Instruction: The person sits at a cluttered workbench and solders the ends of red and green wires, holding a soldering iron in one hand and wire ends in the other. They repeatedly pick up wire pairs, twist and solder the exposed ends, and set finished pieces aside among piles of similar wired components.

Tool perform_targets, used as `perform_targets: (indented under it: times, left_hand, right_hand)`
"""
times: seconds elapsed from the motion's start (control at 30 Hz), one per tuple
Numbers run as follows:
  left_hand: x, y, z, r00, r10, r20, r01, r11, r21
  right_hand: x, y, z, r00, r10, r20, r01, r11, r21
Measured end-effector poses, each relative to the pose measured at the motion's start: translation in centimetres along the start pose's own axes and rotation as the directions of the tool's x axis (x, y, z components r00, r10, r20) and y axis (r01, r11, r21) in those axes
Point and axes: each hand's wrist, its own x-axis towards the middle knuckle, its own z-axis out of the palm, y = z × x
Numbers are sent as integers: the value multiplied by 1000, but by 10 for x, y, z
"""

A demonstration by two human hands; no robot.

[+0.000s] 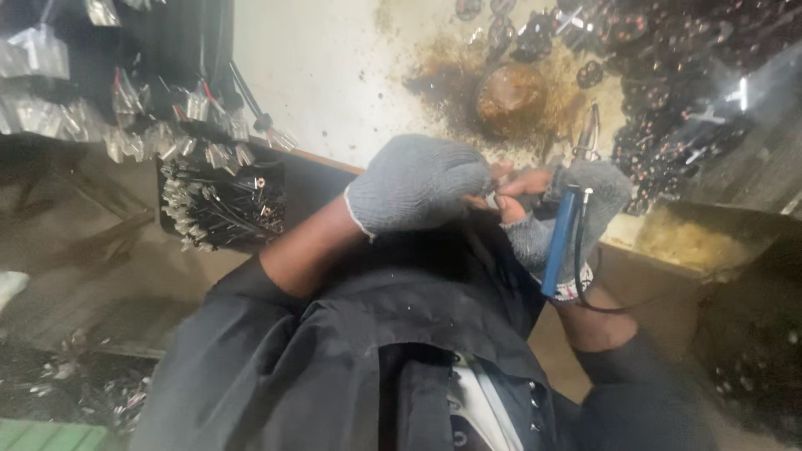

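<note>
Blue-handled soldering iron (561,238) stands near-upright, tip up, gripped by right hand (576,221); left hand (418,184) apparently pinching.

So the soldering iron (565,238) has a blue handle and a thin metal tip; it stands nearly upright, tip up, gripped in the right hand (568,221), which wears a grey fingerless knit glove. A black cord loops off its lower end. The left hand (418,184), gloved the same, pinches some tiny part right beside it, too small to make out.
</note>
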Motion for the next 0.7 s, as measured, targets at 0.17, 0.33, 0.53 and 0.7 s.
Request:
perform_targets:
  times: [0.17, 0.33, 0.53, 0.7]
  left_hand:
    - [1, 1, -1, 998, -19, -63, 16, 998, -55]
    - [5, 3, 3, 994, -104, 25, 103, 994, 34]
    - [8, 11, 7, 986, -156, -59, 160, 985, 64]
    - [4, 5, 3, 994, -53, -95, 50, 998, -33]
  right_hand:
    - [2, -1, -4, 986, 20, 166, -43, 989, 140]
    - [-11, 8, -4, 1000, 19, -17, -18, 999, 35]
    - [-12, 10, 4, 992, -118, -41, 123, 977, 176]
    - [-10, -10, 3, 973, -201, -112, 192, 978, -83]
